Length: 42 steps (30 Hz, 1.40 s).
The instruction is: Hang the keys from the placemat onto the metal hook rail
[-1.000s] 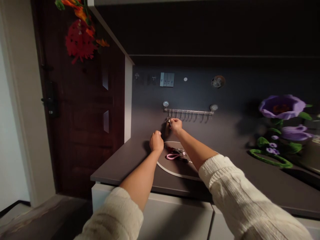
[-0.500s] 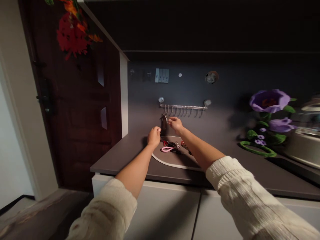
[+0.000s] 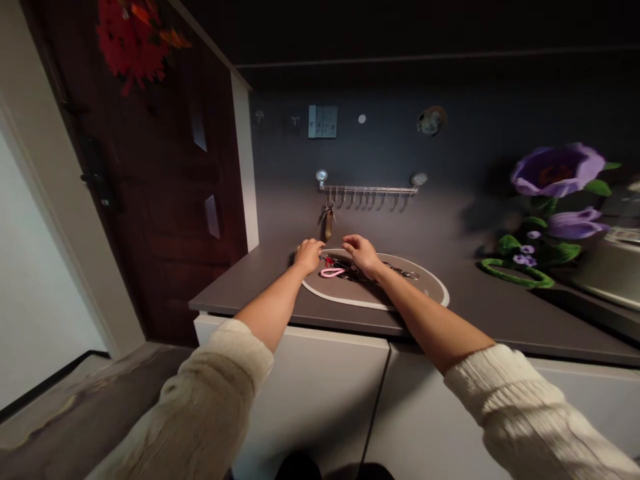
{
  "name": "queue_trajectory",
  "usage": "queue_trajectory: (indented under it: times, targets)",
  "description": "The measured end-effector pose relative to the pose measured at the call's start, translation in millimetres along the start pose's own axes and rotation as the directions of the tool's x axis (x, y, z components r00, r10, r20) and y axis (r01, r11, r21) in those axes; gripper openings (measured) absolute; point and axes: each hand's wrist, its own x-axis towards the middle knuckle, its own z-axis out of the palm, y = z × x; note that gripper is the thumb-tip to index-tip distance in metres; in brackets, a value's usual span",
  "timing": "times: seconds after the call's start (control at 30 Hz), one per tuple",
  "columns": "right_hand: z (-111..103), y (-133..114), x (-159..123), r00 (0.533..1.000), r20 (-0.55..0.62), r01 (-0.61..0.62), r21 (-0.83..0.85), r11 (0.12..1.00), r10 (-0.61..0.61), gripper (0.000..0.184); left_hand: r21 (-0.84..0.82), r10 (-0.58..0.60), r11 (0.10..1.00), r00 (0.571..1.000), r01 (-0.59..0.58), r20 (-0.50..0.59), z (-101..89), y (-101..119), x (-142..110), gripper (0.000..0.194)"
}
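At the left end of the oval mat [image 3: 345,301], my left hand [image 3: 307,256] rests low with its fingers loosely extended; I make out nothing in it. A heap of keys and key rings lies on the mat, with a pink loop strap [image 3: 331,273] and a small red piece [image 3: 329,261]. Over this heap hovers my right hand [image 3: 364,255], fingers curved and apart, nothing visible between them. Behind both hands, a bunch of keys with a brown fob [image 3: 329,224] hangs from a left-hand hook of the clear rail [image 3: 373,191].
The counter [image 3: 235,280] carries purple artificial flowers [image 3: 557,173] with a green ring base and a pale round appliance [image 3: 615,263] at right. A switch panel [image 3: 323,122] sits on the back wall. A dark red door [image 3: 175,200] stands at left, with white cabinet doors [image 3: 320,387] below.
My right hand has moved down from beside the hanging keys to above the heap, leaving them on the hook. My left hand's fingers have loosened beside the mat. The view has tilted downward.
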Motion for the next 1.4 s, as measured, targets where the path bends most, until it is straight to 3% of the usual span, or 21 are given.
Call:
queue_trajectory:
  times: [0.17, 0.43, 0.67, 0.83, 1.4]
  targets:
    - [-4, 1, -6, 0.991, 0.111, 0.106, -0.318, 0.942, -0.074, 0.024, 0.07, 0.03, 0.997, 0.997, -0.035, 0.07, 2.9, -1, 2, 0.032]
    - [-4, 3, 0, 0.983, 0.17, 0.142, -0.472, 0.87, -0.068, 0.031, 0.037, 0.169, 0.984, 0.982, -0.172, 0.083, 0.6, 8, 7, 0.024]
    - [-4, 3, 1, 0.988, 0.156, 0.093, -0.508, 0.857, -0.014, 0.033, 0.032, 0.248, 0.966, 0.956, -0.256, 0.158, -2.4, 11, 6, 0.021]
    - [-4, 3, 1, 0.989, 0.147, 0.077, -0.499, 0.863, -0.003, 0.034, 0.028, 0.273, 0.96, 0.951, -0.28, 0.145, -1.9, 12, 5, 0.019]
    - [-4, 2, 1, 0.989, 0.149, 0.069, -0.493, 0.867, 0.006, 0.033, 0.027, 0.157, 0.987, 0.988, -0.157, 0.005, -4.8, 11, 7, 0.019]
